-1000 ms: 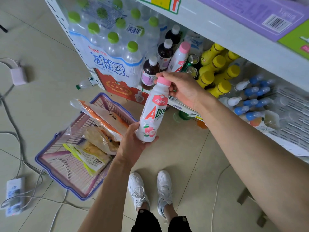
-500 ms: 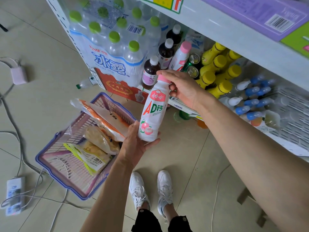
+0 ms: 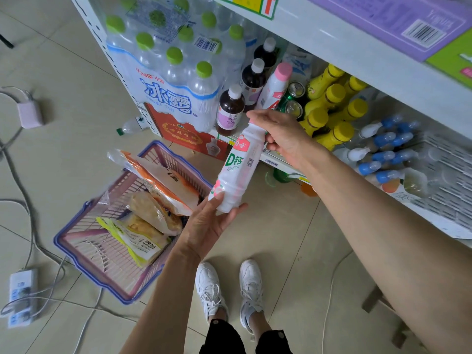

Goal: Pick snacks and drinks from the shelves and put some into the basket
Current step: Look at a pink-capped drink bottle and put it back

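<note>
Milk drink bottle [image 3: 236, 169], white with pink and green print, is held at both ends right now. Right hand [image 3: 283, 136] is wrapped over the cap end so the cap's basically hidden, fingers closed around the neck. Left hand [image 3: 207, 226] cups the bottom, thumb and fingertips loosely curled on the base, palm mostly open. Bottle's tilted, up in the air in front of the lower shelf [image 3: 278, 163], just right of the basket [image 3: 107, 267] on the floor. Basket's got a few snack bags [image 3: 153, 213] in it. Another pink-capped bottle [image 3: 277, 85] stands on the shelf behind, next to dark bottles [image 3: 229, 111] and yellow-capped ones [image 3: 332, 118].
</note>
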